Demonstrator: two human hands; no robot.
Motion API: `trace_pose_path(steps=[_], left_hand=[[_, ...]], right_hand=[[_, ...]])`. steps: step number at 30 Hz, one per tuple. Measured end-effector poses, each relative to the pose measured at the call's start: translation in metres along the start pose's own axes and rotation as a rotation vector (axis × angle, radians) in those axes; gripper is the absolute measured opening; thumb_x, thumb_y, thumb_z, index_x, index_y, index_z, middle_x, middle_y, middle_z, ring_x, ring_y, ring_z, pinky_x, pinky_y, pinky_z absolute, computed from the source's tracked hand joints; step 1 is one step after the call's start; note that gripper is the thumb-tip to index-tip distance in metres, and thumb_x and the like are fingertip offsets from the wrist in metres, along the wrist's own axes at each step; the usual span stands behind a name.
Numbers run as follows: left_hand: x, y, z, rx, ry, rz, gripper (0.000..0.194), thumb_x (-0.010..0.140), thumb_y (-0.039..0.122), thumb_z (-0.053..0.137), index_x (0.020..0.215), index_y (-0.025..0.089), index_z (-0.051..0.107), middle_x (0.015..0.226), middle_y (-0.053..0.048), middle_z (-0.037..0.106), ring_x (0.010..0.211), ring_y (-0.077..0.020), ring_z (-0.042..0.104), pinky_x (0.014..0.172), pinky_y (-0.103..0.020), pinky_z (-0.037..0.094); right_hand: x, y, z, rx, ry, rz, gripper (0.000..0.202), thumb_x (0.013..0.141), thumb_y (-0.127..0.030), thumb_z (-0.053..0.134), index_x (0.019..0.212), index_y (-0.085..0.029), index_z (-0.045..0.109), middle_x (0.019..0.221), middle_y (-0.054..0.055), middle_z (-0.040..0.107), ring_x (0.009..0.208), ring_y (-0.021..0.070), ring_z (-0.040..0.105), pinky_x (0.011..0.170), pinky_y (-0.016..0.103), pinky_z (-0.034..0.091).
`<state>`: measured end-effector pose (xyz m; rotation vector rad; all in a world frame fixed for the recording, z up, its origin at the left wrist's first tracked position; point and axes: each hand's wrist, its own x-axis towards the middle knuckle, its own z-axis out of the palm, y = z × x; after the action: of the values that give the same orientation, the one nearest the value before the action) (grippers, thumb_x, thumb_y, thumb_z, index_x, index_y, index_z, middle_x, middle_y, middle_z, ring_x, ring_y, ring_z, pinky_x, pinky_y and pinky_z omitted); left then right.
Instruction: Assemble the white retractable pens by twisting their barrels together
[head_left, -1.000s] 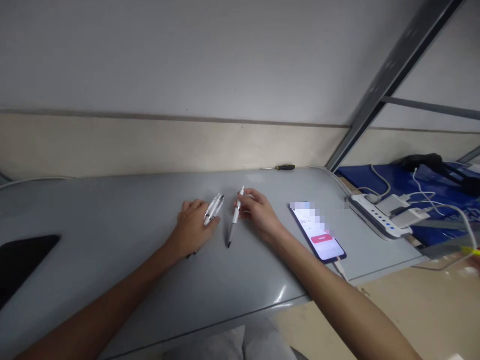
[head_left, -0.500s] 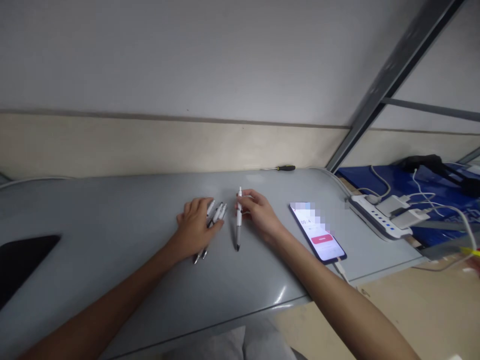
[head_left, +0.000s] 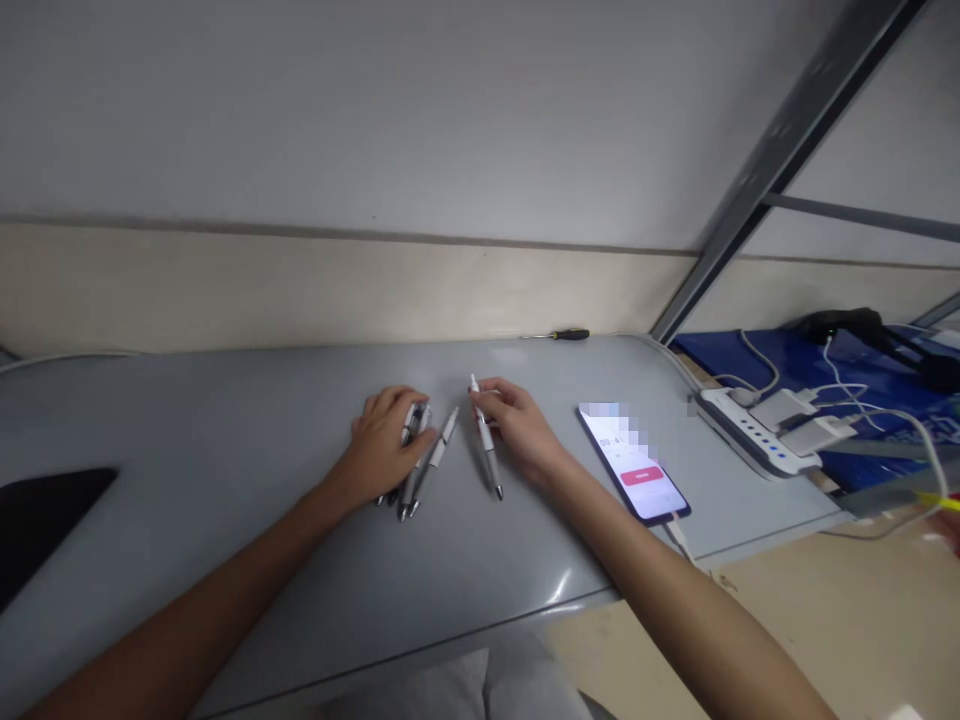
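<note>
Several white and grey pens [head_left: 409,492] lie in a loose bundle on the grey table [head_left: 247,440]. My left hand [head_left: 384,440] is over the bundle, its fingers wrapped round the upper ends of the pens. One pen [head_left: 436,455] of the group slants just right of my left thumb, apart from the others at its top. My right hand [head_left: 514,420] pinches a single white and grey pen [head_left: 487,450] near its top; the dark tip points down and slightly right.
A lit phone [head_left: 637,470] with a cable lies right of my right hand. Behind it are a white power strip [head_left: 750,432] with chargers and a metal post [head_left: 757,190]. A screwdriver [head_left: 571,335] rests by the wall; something black [head_left: 45,520] is at far left.
The pen in my right hand has tilted, its tip swinging to the right. Under my left hand the pens have shifted, and one now lies apart to the right of my thumb.
</note>
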<state>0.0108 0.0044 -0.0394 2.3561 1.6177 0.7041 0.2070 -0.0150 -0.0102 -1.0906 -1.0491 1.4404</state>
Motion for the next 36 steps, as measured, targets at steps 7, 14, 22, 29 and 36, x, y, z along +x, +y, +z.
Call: trace_pose_path(steps=[7,14,22,29,36], left_hand=[[0.002,0.0,-0.002,0.005,-0.038,0.029,0.026,0.088,0.033,0.052,0.11,0.022,0.06,0.129,-0.007,0.059,0.12,-0.0289,0.048,0.1,-0.048,0.037],[0.002,0.0,-0.004,0.004,-0.026,0.045,0.024,0.089,0.035,0.052,0.106,0.022,0.06,0.119,-0.007,0.061,0.111,-0.0268,0.051,0.097,-0.045,0.039],[0.0,0.005,-0.004,0.033,-0.044,-0.005,0.03,0.089,0.04,0.052,0.111,0.022,0.059,0.123,-0.009,0.058,0.115,-0.0305,0.048,0.094,-0.048,0.039],[0.003,-0.004,-0.005,0.027,-0.053,0.061,0.029,0.086,0.034,0.054,0.112,0.022,0.057,0.121,-0.006,0.06,0.113,-0.0278,0.049,0.097,-0.045,0.039],[0.003,-0.003,-0.009,0.045,0.002,0.014,0.027,0.083,0.032,0.054,0.107,0.021,0.059,0.117,-0.008,0.062,0.112,-0.0302,0.051,0.094,-0.049,0.041]], right_hand=[[0.002,0.006,0.002,-0.073,-0.101,0.085,0.018,0.076,-0.034,0.068,0.077,-0.017,0.062,0.064,-0.001,0.059,0.055,0.0107,0.049,0.053,0.024,0.036],[0.003,0.015,0.0,-0.287,-0.219,-0.027,0.015,0.077,-0.029,0.065,0.072,-0.015,0.065,0.059,-0.004,0.054,0.055,0.0098,0.045,0.054,0.023,0.035],[0.002,0.015,0.004,-0.162,-0.318,0.084,0.015,0.075,-0.03,0.067,0.079,-0.016,0.066,0.061,-0.004,0.053,0.053,0.0088,0.045,0.051,0.022,0.035],[0.004,0.004,-0.001,-0.075,-0.117,0.095,0.013,0.078,-0.027,0.066,0.076,-0.015,0.061,0.065,-0.003,0.053,0.053,0.0089,0.048,0.049,0.022,0.038],[0.006,-0.005,-0.009,0.169,0.023,0.091,0.022,0.073,-0.029,0.074,0.083,-0.017,0.058,0.064,-0.003,0.055,0.053,0.0104,0.053,0.054,0.027,0.049]])
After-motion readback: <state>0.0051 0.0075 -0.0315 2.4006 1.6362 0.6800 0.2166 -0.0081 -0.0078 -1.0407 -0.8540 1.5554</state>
